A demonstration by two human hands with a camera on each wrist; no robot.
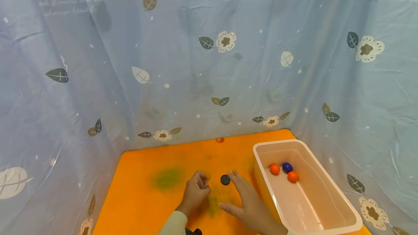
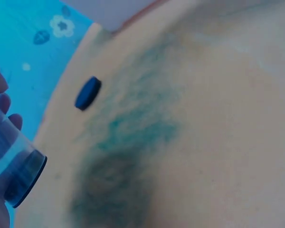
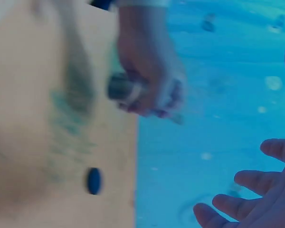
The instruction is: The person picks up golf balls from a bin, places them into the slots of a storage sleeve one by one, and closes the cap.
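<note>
My left hand (image 1: 195, 193) grips a small clear cylindrical container (image 2: 14, 166) with a dark end, its fingers curled round it. In the left wrist view that dark end points down and to the right; the rest of it is partly hidden by fingers. A small black round disc, like a cap (image 1: 225, 180), lies on the orange table between the two hands. Close beside it on the right is my right hand (image 1: 249, 206), fingers spread and thumb apart, with nothing in its grasp. Its fingertips come right up to the disc's edge in the head view.
To the right stands a deep whitish tub (image 1: 300, 206) holding two orange balls (image 1: 274, 169) and a dark blue ball (image 1: 287, 167). The orange table (image 1: 137, 191) has greenish smudges. Blue patterned curtains (image 1: 183, 64) enclose it at the back and sides.
</note>
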